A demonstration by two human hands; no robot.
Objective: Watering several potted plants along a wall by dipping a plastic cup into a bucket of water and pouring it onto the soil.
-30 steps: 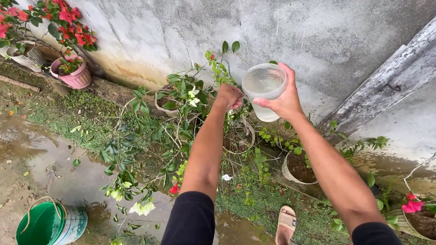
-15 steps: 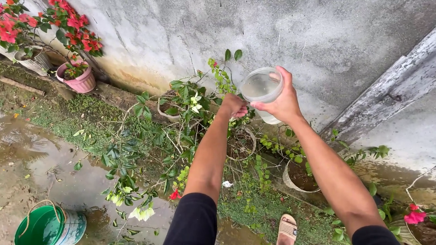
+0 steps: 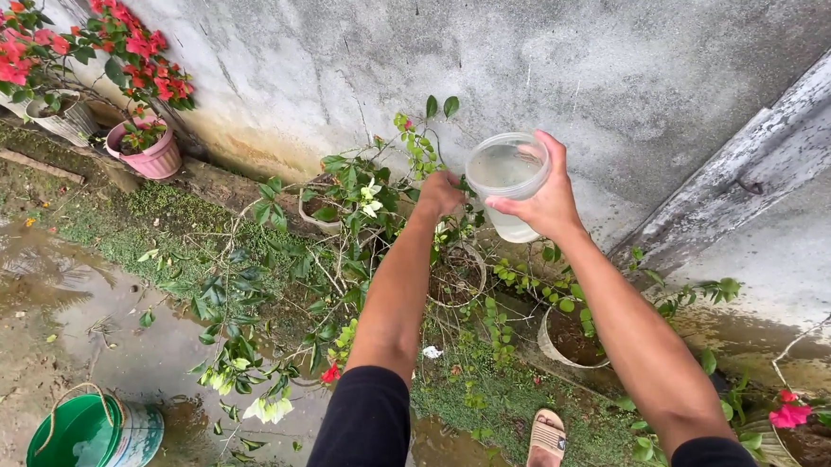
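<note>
Right hand (image 3: 545,201) grips a clear plastic container (image 3: 507,183) of water, held above the potted plants (image 3: 367,208) beside the grey wall (image 3: 538,47). Left hand (image 3: 439,193) is closed around a plant stem just left of the container. Green bucket (image 3: 90,450) lies well apart.

A clear plastic cup (image 3: 508,183), roughly half full of water and tilted slightly, is held up against the grey wall at about one o'clock from the leafy potted plant (image 3: 367,203) with white blossoms.
</note>
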